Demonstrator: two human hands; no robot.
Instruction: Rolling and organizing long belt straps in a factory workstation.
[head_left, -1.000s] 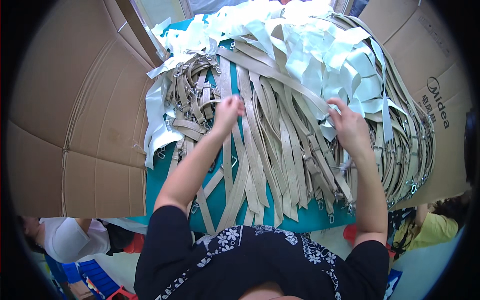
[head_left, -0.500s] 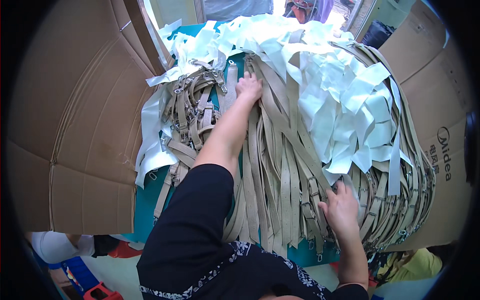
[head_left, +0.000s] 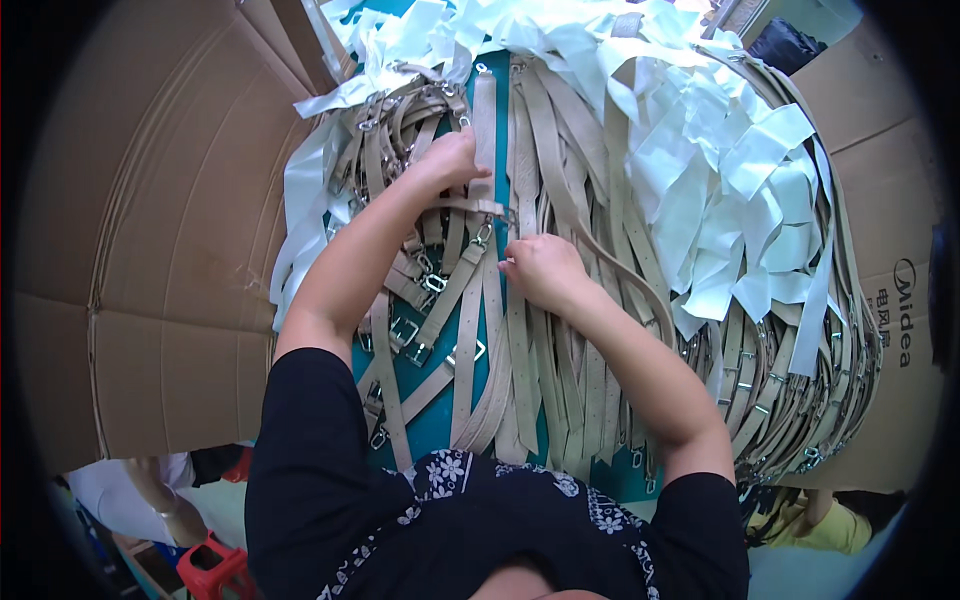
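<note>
Over the pile of beige straps with metal clips and buckles (head_left: pixel 405 150), my left hand (head_left: pixel 450 158) has its thumb stuck out to the right; its other fingers show only in part, and I see nothing gripped. Just below it, a short buckled strap (head_left: pixel 468 205) lies crosswise, its metal end close above my right hand. My right hand (head_left: pixel 545 270) has its fingers curled together at the left edge of the long beige straps (head_left: pixel 570 370); what is between them is hidden. A wide strap with a clip at its top (head_left: pixel 483 110) lies upright beside my left hand.
White strips of thin material (head_left: pixel 720 180) heap over the back and right. More buckled straps (head_left: pixel 800 400) bunch at the right edge. Cardboard sheets (head_left: pixel 170 250) stand at both sides of the teal tabletop (head_left: pixel 432 435). A red stool (head_left: pixel 215 570) and another person's arm (head_left: pixel 160 495) show lower left.
My left hand has moved from the top of the long straps left to the clipped pile. My right hand has come from the right side to the middle. The view has shifted slightly.
</note>
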